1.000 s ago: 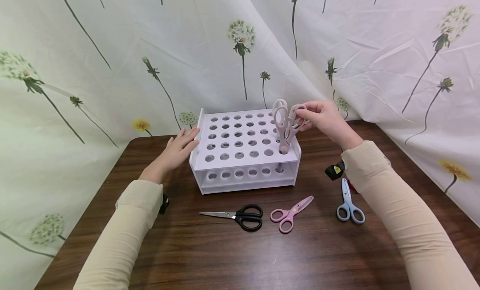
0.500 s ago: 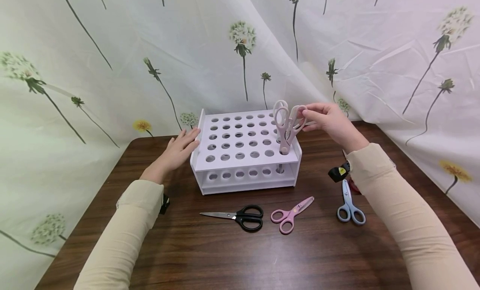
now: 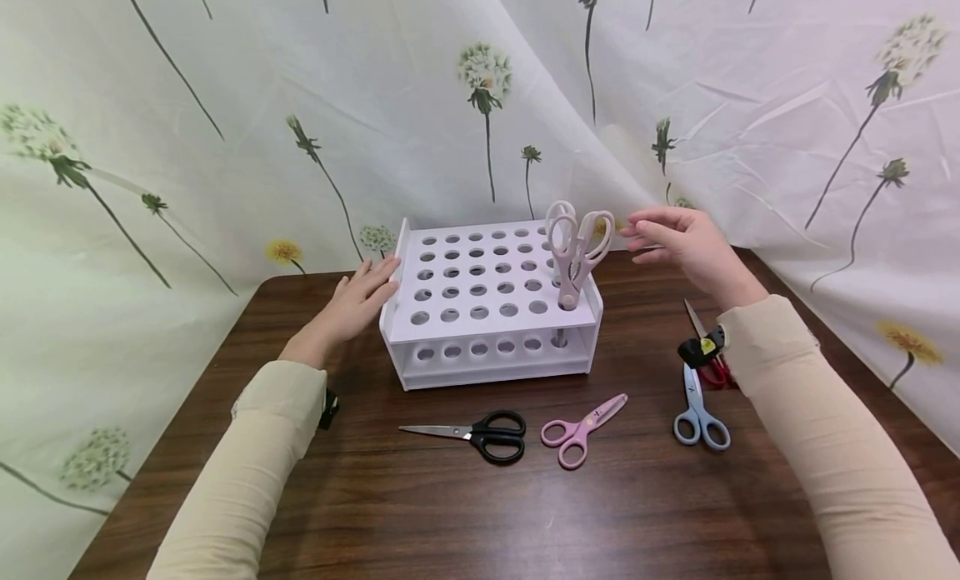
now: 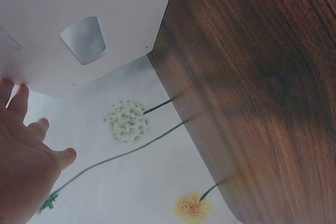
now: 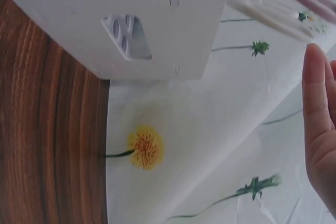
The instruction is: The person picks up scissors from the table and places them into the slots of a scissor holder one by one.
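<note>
A white rack (image 3: pixel 487 347) with rows of round holes stands at the back of the table. Pale pink scissors (image 3: pixel 570 293) sit blades down in its front right hole, handles spread apart. Whitish handles (image 5: pixel 268 13), partly hidden in the head view, show beside them in the right wrist view. My left hand (image 3: pixel 351 303) touches the rack's left side wall (image 4: pixel 37 30) with extended fingers. Just right of the handles, my right hand (image 3: pixel 690 251) hovers apart from them with nothing in its loosely bent fingers.
Black-handled scissors (image 3: pixel 498 436) and pink scissors (image 3: pixel 577 434) lie in front of the rack. Farther right are blue scissors (image 3: pixel 697 417) and red-handled scissors (image 3: pixel 718 372), partly covered by the wrist camera. A flower-patterned cloth (image 3: pixel 375 80) hangs behind the table (image 3: pixel 480 522).
My right hand has let go of the pale pink scissors' handle and moved right, uncovering more of the red-handled scissors. The pale pink scissors stay in the rack; my left hand has not moved.
</note>
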A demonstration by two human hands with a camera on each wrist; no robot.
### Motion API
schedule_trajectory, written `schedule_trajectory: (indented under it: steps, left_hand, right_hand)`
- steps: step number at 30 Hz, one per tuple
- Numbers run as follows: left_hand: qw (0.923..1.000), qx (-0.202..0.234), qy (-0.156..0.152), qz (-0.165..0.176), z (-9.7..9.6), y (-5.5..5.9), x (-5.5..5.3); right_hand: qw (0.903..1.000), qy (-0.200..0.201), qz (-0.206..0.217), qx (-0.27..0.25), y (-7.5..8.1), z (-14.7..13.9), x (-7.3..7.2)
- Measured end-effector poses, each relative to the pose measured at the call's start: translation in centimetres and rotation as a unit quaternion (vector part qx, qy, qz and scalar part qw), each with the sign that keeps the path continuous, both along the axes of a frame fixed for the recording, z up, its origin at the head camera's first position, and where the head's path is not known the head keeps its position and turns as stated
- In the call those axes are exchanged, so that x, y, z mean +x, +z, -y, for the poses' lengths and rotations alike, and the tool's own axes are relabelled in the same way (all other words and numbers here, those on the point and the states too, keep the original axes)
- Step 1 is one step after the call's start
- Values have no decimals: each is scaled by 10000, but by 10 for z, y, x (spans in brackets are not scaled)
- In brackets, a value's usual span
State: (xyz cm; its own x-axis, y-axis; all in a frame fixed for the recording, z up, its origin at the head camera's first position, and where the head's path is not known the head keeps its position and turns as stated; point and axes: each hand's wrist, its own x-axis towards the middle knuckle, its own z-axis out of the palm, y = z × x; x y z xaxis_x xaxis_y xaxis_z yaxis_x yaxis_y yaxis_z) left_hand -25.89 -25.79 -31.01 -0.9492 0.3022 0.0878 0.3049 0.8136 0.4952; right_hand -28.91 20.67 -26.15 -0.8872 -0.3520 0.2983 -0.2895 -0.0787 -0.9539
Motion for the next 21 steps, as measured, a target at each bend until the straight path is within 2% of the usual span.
schedule_trajectory:
  steps: [9,21]
  left_hand:
    - [10000,-27,16,-10,0,0,1]
    - [10000,21,-3,16,1,-2,0]
  right_hand:
    - [9998,30,38,-213,-7,-24,1]
    - [9992,-325,203,-125,-20,-53,-2]
